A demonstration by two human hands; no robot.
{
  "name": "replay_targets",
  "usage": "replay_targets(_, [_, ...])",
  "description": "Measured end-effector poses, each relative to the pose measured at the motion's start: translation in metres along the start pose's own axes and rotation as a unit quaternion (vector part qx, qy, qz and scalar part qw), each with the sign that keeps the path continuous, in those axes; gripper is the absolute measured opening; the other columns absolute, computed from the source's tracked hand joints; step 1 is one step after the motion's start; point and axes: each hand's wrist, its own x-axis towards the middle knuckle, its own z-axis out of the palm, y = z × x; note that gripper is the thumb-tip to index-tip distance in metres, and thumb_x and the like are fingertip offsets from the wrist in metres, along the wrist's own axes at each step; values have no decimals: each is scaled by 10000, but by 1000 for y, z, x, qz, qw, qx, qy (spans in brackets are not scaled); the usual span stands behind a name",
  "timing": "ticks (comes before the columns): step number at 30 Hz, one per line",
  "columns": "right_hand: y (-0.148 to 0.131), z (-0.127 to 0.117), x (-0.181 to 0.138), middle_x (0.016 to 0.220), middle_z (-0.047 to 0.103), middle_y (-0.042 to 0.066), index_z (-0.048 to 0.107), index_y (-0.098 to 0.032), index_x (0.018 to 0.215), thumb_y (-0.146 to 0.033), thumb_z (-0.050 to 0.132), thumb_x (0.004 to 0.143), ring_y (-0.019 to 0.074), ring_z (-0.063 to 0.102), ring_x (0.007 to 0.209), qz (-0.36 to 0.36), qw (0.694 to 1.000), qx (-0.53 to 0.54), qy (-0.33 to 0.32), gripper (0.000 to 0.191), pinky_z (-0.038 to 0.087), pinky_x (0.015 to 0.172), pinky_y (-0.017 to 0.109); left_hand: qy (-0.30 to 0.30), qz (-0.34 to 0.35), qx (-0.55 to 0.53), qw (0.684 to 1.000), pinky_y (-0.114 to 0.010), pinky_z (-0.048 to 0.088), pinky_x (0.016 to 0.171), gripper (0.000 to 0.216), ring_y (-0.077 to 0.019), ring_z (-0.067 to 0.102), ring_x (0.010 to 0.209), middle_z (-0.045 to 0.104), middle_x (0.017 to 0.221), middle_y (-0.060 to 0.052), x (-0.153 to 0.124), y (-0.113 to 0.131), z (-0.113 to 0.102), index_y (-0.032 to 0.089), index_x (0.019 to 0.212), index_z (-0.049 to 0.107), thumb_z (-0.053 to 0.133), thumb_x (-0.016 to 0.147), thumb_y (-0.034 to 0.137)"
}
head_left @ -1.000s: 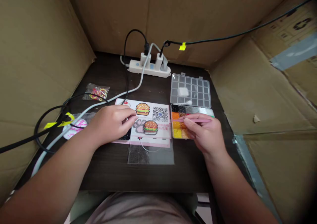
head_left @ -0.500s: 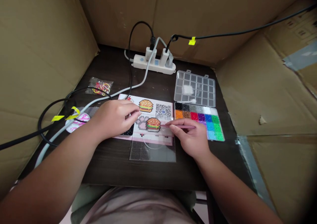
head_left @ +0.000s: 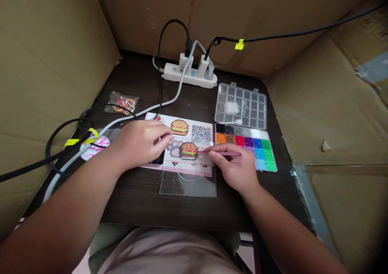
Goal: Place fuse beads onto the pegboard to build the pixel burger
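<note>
My right hand (head_left: pixel 235 169) pinches pink tweezers (head_left: pixel 222 153), their tip pointing left at a bead burger (head_left: pixel 188 150) on a clear pegboard (head_left: pixel 188 181). The pegboard lies over a pink-and-white pattern sheet (head_left: pixel 194 131) printed with a burger and a QR code. My left hand (head_left: pixel 138 144) rests on the sheet's left part, its fingers curled together and touching the pegboard's edge. An open bead box (head_left: pixel 245 146) with coloured compartments lies just right of my right hand, its clear lid (head_left: pixel 241 106) folded back.
A white power strip (head_left: pixel 189 72) with plugs and cables sits at the back of the dark table (head_left: pixel 136 205). A black cable loop (head_left: pixel 65 134), a grey cable and a bag of coloured rings (head_left: pixel 122 103) lie left. Cardboard walls (head_left: pixel 45 55) enclose the table.
My right hand moved left with the tweezers from over the bead box to the bead burger on the pegboard. The left hand stayed on the sheet.
</note>
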Motion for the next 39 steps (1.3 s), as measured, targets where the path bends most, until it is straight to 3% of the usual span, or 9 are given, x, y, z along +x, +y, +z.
replay_targets(28, [-2,-1,1,772,767,42,743,-207,753,-266,697,747,184,713,681,-7,1000,-5,-8,75,574,630,288,-4,-2,1,1000,-297,504,747,255,-185,672,828,733,871,-40,0,0,0,177,892,716,481,919,269])
replay_targets(39, [-6,-27,0,815,771,36,750,-231,764,-286,719,765,185,725,742,-64,995,-12,70,64,592,667,273,5,1,-12,1000,-292,506,688,232,-168,654,759,703,822,-46,-2,0,0,163,870,713,502,926,239])
